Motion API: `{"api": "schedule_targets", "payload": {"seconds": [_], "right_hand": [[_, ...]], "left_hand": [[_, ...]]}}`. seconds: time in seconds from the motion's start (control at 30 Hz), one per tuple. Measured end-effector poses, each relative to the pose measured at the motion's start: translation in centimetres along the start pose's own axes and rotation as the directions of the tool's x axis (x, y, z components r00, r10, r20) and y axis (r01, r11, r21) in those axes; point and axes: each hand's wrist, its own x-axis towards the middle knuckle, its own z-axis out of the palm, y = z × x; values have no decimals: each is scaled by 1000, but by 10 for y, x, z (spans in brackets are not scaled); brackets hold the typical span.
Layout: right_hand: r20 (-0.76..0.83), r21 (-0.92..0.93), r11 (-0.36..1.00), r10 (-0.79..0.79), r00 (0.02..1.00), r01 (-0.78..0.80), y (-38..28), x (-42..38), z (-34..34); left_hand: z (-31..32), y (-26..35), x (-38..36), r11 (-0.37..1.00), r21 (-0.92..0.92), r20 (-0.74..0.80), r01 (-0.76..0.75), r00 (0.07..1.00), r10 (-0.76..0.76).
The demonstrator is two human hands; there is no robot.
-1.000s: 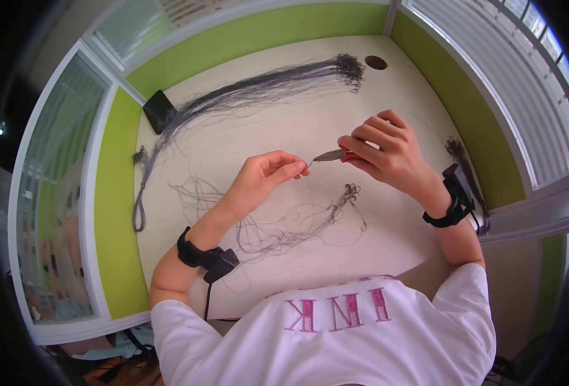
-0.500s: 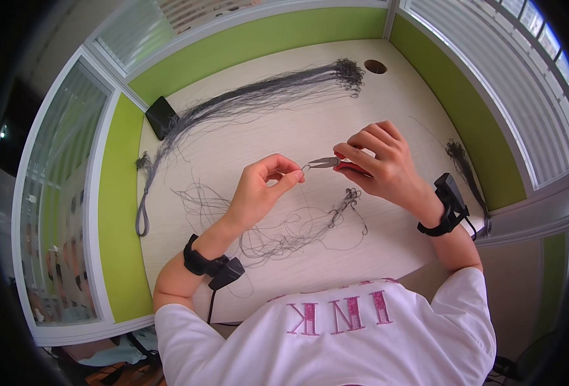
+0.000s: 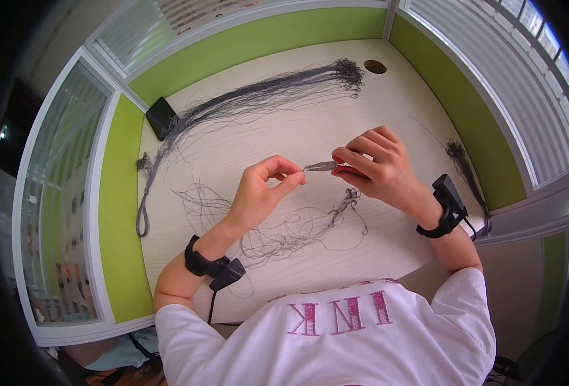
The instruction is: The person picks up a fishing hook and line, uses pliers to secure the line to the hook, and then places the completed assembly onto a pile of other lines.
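Note:
Between thumb and forefinger, my left hand (image 3: 266, 188) pinches a small fish hook (image 3: 306, 169), with a thin line hanging below the fingertips. My right hand (image 3: 383, 168) is wrapped round red-handled needle-nose pliers (image 3: 323, 166). The jaws point left and are closed at the hook, their tip just beside my left fingertips. Below both hands lies a loose tangle of fishing line (image 3: 278, 243), and a small cluster of dark hooks (image 3: 347, 201) sits at its right end.
A long bundle of grey lines (image 3: 252, 96) with hooks at its right end crosses the back of the desk. A black box-shaped object (image 3: 161, 118) stands at the left. Another dark bundle (image 3: 466, 168) lies by the right partition. Green partitions (image 3: 246, 42) enclose the desk.
The plier jaws, parted before, have come together at the hook. My right hand has shifted slightly left and down; my left hand has barely moved.

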Motion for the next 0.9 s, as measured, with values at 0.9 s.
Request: {"api": "schedule_targets", "payload": {"seconds": [0.9], "right_hand": [[-427,131,805,573,700,-579,76,-4,-59]], "left_hand": [[10,9,-9,925,-320,593,205,804,27]]}}
